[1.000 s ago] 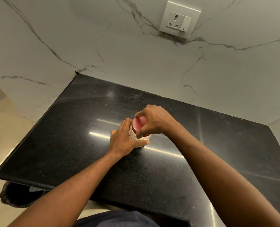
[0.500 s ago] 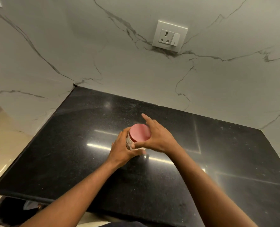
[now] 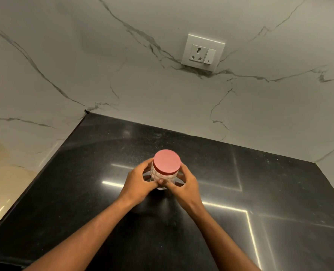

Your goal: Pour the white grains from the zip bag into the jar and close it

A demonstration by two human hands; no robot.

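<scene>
Lid on, right hand off the cap.
Right hand [image 3: 183, 184] has dropped from the pink lid [image 3: 167, 162] to the jar [image 3: 163, 176]; left hand [image 3: 138, 182] too, both sets of fingers wrapped round it on the black countertop [image 3: 84, 182]. Looks closed; no zip bag visible.

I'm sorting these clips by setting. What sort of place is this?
Most likely a home kitchen: a polished black stone countertop meets a white marble-look wall with a socket and switch plate, and both hands hold a lidded jar.
</scene>
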